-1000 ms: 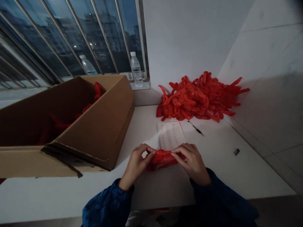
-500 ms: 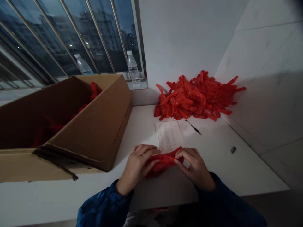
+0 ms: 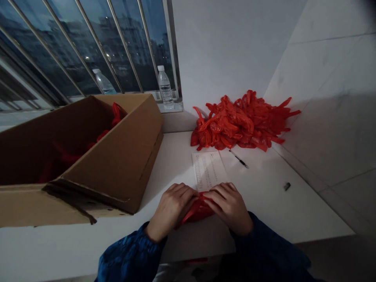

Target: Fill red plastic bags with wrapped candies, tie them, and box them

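A red plastic bag [image 3: 197,211] is bunched up near the table's front edge, between my two hands. My left hand [image 3: 175,205] grips its left side, fingers curled over the top. From the other side my right hand [image 3: 227,203] pinches the bag's upper edge, its fingertips close to those of the left. Both hands partly cover the bag. Just beyond them lies a printed sheet of paper [image 3: 210,166]. Farther back, a heap of red plastic bags [image 3: 235,123] rests against the wall.
An open cardboard box [image 3: 138,156] with red bags [image 3: 116,113] inside stands at the left. A pen [image 3: 239,159] and a small dark object [image 3: 287,186] lie on the white table [image 3: 270,211]. Two bottles, one clear [image 3: 166,90] and one bluish [image 3: 105,83], stand by the barred window.
My right hand has moved left, bringing the hands close together. The bag's right end, earlier stretched out between them, is now gathered in under the fingers.
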Demonstrator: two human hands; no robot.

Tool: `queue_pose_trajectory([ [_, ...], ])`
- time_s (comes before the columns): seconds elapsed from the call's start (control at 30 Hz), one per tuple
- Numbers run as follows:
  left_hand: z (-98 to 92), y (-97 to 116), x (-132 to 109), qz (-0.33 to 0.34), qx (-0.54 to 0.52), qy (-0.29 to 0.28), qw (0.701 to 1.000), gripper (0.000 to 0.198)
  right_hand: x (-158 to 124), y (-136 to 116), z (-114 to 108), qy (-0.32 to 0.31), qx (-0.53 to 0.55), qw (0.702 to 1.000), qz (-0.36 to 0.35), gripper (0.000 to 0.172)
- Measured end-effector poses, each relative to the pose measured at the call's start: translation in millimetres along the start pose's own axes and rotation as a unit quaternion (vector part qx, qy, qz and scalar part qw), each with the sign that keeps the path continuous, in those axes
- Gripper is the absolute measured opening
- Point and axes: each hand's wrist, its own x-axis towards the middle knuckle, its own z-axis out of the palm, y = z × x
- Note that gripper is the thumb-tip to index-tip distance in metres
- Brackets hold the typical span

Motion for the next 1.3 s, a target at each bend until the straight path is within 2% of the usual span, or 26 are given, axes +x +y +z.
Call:
queue_pose_trajectory([
  [0.13, 1.0, -15, -6, -0.043, -0.036, 0.057, 0.997, 0.016, -2, 8, -5, 0.050, 0.035, 0.998, 0.024, 0.014],
  [0.23, 4.0, -24, -13, -0.081, -0.071, 0.071, 0.992, 0.016, -8, 12, -5, 0.088, 0.055, 0.993, 0.054, 0.010],
  [0.33, 2.1, -19, -15, -0.112, -0.113, 0.085, 0.984, 0.017, -11, 12, -3, 0.102, 0.062, 0.990, 0.077, 0.010],
  [0.4, -2.4, -9, -11, -0.109, -0.123, 0.084, 0.983, 0.023, -11, 9, -2, 0.108, 0.062, 0.989, 0.082, 0.010],
  [0.5, -6.7, 6, -2, -0.056, -0.091, 0.031, 0.994, 0.032, -8, 5, -5, 0.106, 0.066, 0.989, 0.074, 0.009],
  [0.6, -3.0, 12, 3, -0.039, -0.072, 0.001, 0.997, 0.014, -7, 2, -10, 0.085, 0.106, 0.988, 0.069, 0.006],
  [0.73, 3.0, 5, 2, -0.042, -0.155, 0.017, 0.987, 0.008, -8, 2, -10, 0.046, 0.138, 0.988, 0.052, 0.016],
  [0.83, -1.7, -3, -4, -0.056, -0.172, 0.029, 0.983, 0.004, -10, 7, -9, 0.051, 0.114, 0.991, 0.036, 0.004],
  [0.9, -7.6, -6, -11, -0.082, -0.162, 0.046, 0.982, 0.009, -13, 11, -12, 0.055, 0.122, 0.990, 0.043, 0.009],
  [0.93, -9.5, -6, -16, -0.098, -0.148, 0.052, 0.983, 0.017, -16, 12, -13, 0.050, 0.125, 0.990, 0.047, 0.005],
  [0.97, -9.7, -4, -22, -0.113, -0.127, 0.053, 0.984, 0.027, -19, 13, -14, 0.040, 0.123, 0.990, 0.050, 0.010],
  [1.03, -2.7, 4, -34, -0.122, -0.070, 0.033, 0.989, 0.050, -26, 13, -10, 0.000, 0.099, 0.994, 0.044, 0.045],
  [1.1, 15.3, 11, -45, -0.099, 0.001, -0.003, 0.995, 0.060, -35, 12, 3, -0.055, 0.051, 0.997, 0.024, 0.075],
  [1.13, 27.4, 14, -49, -0.082, 0.037, -0.019, 0.996, 0.062, -39, 11, 12, -0.080, 0.022, 0.996, 0.010, 0.079],
  [1.2, 53.2, 15, -55, -0.078, 0.107, -0.040, 0.990, 0.065, -48, 12, 34, -0.117, -0.031, 0.993, -0.011, 0.075],
  [1.3, 83.1, 8, -61, -0.086, 0.164, -0.055, 0.981, 0.070, -59, 16, 62, -0.137, -0.081, 0.987, -0.026, 0.068],
])
